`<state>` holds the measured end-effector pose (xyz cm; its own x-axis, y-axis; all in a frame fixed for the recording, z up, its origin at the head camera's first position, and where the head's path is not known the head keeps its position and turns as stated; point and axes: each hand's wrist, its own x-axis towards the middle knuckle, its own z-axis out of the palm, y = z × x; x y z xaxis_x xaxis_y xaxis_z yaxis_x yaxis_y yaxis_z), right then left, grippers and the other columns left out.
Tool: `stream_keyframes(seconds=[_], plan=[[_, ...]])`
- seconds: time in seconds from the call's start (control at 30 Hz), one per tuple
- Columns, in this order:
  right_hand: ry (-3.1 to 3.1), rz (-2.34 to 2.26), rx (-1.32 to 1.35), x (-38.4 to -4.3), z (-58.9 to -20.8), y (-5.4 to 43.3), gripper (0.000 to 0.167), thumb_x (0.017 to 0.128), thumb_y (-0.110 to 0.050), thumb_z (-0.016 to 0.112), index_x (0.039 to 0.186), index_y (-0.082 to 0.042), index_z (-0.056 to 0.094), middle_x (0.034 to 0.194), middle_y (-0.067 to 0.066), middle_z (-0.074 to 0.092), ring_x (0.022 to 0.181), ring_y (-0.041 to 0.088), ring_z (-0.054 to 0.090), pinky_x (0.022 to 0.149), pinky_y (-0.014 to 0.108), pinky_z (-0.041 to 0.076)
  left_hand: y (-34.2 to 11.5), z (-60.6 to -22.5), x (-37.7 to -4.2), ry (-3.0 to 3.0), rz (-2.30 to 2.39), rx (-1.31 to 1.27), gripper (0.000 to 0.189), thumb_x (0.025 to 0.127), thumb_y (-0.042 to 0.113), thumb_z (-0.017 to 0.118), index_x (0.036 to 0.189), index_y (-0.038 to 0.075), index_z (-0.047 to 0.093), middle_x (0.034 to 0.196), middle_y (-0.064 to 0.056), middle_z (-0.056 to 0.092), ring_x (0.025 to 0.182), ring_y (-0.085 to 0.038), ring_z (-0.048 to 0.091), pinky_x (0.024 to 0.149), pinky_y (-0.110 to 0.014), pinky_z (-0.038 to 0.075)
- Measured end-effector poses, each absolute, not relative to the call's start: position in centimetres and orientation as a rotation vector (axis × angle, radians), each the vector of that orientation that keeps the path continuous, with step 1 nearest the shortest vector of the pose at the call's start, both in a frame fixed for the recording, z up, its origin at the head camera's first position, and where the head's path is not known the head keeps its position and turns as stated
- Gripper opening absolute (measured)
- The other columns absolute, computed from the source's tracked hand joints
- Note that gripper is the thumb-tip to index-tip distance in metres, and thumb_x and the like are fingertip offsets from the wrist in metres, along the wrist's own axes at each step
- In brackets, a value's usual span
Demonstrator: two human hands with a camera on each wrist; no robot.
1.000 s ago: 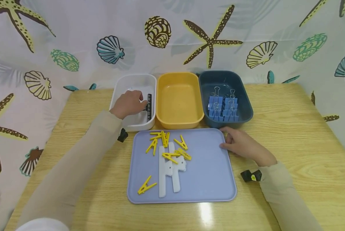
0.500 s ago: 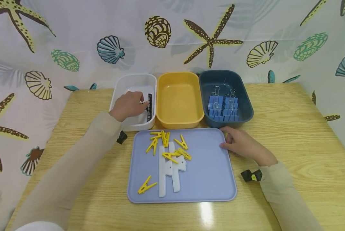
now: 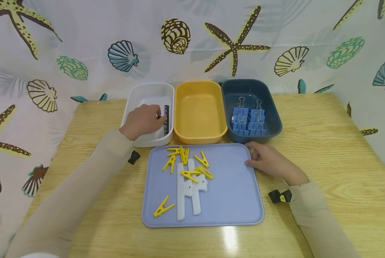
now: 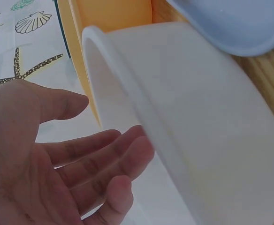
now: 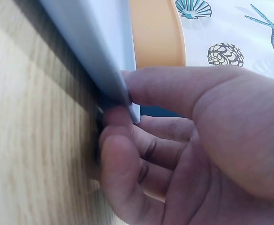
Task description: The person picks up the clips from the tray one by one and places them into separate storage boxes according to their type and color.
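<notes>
My left hand (image 3: 142,122) reaches over the near left side of the white bin (image 3: 150,142). In the left wrist view, my left hand (image 4: 66,154) has loosely bent fingers, thumb apart, with nothing visible between them. A black ridged strip (image 3: 166,122) lies along the bin's right side, near my fingertips; a small dark piece by my thumb is mostly hidden. My right hand (image 3: 274,161) holds the lavender tray (image 3: 231,200) at its far right corner. In the right wrist view, the thumb presses the rim and curled fingers sit beneath.
Several yellow clothespins (image 3: 162,208) and two long white flat pieces (image 3: 181,200) lie on the tray. A yellow bin (image 3: 200,135) stands beside the white one. The dark blue bin (image 3: 274,122) holds several blue binder clips (image 3: 240,120). A patterned cloth (image 3: 92,32) hangs behind the wooden table (image 3: 324,143).
My left hand has shifted very slightly within the white bin, its wrist edging left. My right hand and the tray look unchanged.
</notes>
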<state>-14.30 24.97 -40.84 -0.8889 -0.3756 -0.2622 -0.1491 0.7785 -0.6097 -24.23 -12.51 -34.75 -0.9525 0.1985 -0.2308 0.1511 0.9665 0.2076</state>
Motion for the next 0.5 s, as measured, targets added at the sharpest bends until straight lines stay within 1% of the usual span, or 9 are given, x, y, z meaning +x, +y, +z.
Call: stream_keyframes(seconds=[0.13, 0.4, 0.5], plan=[[2.601, -0.842, -0.402, -14.3, -40.9, 24.9, 0.051, 0.089, -0.013, 0.066, 0.133, 0.004, 0.047, 0.074, 0.004, 0.056, 0.059, 0.014, 0.05, 0.051, 0.026, 0.041, -12.3, -34.7, -23.7, 2.882, 0.284, 0.303, 0.035, 0.096, 0.037, 0.049, 0.113, 0.009, 0.06, 0.091, -0.008, 0.065, 0.072, -0.024, 0.057, 0.058, -0.031, 0.043], [2.61, -0.834, -0.405, -14.3, -41.0, 24.9, 0.051, 0.089, -0.014, 0.067, 0.133, 0.003, 0.047, 0.074, 0.003, 0.056, 0.061, 0.014, 0.049, 0.053, 0.026, 0.041, -11.9, -34.4, -23.0, 2.919, 0.278, 0.365, 0.033, 0.096, 0.037, 0.05, 0.11, 0.009, 0.06, 0.088, -0.007, 0.065, 0.069, -0.023, 0.058, 0.058, -0.032, 0.045], [2.603, -0.849, -0.409, -14.3, -41.1, 25.0, 0.051, 0.089, -0.014, 0.066, 0.133, 0.003, 0.047, 0.072, 0.003, 0.056, 0.058, 0.014, 0.05, 0.051, 0.026, 0.042, -11.9, -34.2, -22.7, 2.93, 0.279, 0.382, 0.033, 0.095, 0.037, 0.051, 0.11, 0.008, 0.061, 0.086, -0.007, 0.065, 0.066, -0.023, 0.057, 0.055, -0.031, 0.044]])
